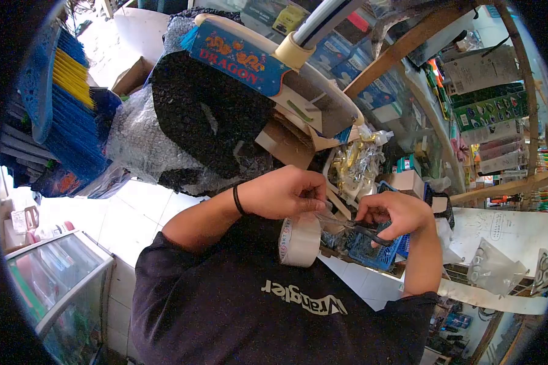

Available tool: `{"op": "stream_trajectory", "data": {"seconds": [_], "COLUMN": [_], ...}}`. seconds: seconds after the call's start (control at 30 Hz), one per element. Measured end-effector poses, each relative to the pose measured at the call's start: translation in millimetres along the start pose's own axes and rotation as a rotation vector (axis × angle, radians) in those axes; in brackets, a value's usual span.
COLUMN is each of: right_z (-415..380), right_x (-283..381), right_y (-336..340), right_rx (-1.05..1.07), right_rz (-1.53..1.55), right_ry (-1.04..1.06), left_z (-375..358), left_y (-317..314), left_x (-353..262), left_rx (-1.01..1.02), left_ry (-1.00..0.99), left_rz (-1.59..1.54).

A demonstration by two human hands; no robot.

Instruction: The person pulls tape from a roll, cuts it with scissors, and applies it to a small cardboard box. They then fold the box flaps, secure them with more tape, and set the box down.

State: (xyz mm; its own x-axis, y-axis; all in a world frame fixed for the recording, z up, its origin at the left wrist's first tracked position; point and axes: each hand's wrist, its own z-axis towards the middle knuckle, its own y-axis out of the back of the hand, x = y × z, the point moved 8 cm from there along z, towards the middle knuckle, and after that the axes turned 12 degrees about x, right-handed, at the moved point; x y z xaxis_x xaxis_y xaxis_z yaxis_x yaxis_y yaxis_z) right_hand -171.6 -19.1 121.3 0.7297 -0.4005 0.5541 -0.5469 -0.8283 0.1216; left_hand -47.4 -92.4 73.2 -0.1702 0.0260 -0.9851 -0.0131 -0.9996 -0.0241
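My left hand (295, 193), with a dark band at its wrist, is closed in a pinch on the loose end of clear tape. Just below it hangs a wide roll of tape (301, 242) with a printed core, in front of my dark shirt (225, 304). A small pair of scissors (380, 238) is in my right hand (396, 214), its dark handle around the fingers and its blades pointing left to the tape near my left fingertips. Whether the blades touch the tape is too small to tell.
Ahead stand a broom head with a "DRAGON" label (237, 58) and bubble-wrapped goods (146, 131). Blue brushes (73, 128) are at the left, above a glass case (73, 286). A blue basket (377, 258) sits beyond my hands, near wooden-framed shelves (499, 188) with hanging packets.
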Motion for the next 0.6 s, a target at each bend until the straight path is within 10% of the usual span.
{"op": "stream_trajectory", "data": {"seconds": [0.6], "right_z": [6.5], "right_x": [-0.1], "right_y": [-3.2], "right_rx": [-0.04], "right_rz": [0.171], "right_ry": [0.087], "left_z": [1.4], "left_y": [0.4], "left_x": [-3.3], "left_rx": [-0.05], "left_ry": [0.014], "left_rz": [0.028]}}
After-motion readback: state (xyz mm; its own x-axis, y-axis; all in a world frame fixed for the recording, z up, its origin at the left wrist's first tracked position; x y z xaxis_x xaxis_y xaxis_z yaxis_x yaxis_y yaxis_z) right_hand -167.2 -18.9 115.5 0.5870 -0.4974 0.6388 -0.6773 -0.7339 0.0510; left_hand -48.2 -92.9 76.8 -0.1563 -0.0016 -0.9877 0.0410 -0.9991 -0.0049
